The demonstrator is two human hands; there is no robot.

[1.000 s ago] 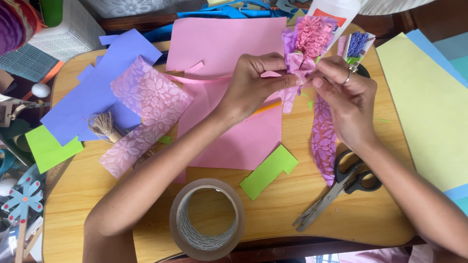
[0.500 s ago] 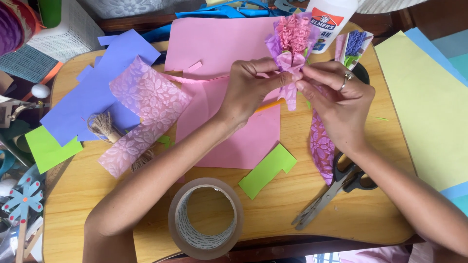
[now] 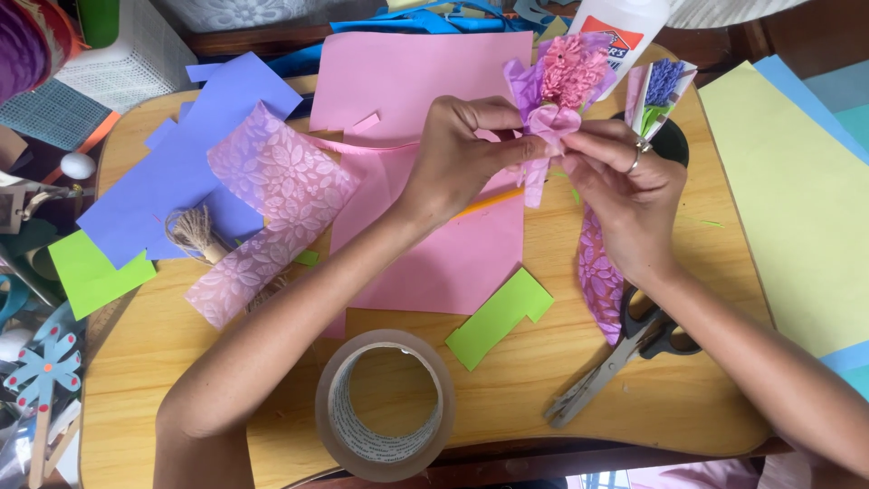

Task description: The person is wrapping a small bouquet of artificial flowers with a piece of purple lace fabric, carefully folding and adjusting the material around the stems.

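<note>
Cluttered craft materials are seen spread across a rounded wooden bench (image 3: 561, 407). Above its far half, a small paper flower bundle (image 3: 566, 77), pink and frilled at the top with lilac wrapping below, is held upright and clear of the surface. The left hand (image 3: 457, 154) is closed on the bundle from its own side, fingers pinched at the lilac wrap. The right hand (image 3: 629, 195), a ring worn on one finger, is closed on the same wrap from the opposite side, so that the fingertips of both hands meet at the bow-like gather. A strip of patterned purple ribbon (image 3: 597, 276) is seen hanging below the right hand. A large pink paper sheet (image 3: 425, 72) lies under the hands. A glue bottle (image 3: 620, 27) stands just behind the bundle. Scissors (image 3: 625, 349) lie near the right forearm, a roll of clear tape (image 3: 385, 403) sits at the near edge, and a green paper strip (image 3: 498, 317) lies between them. Blue paper (image 3: 181, 167) and embossed pink paper (image 3: 272, 199) are noted to the left.
</note>
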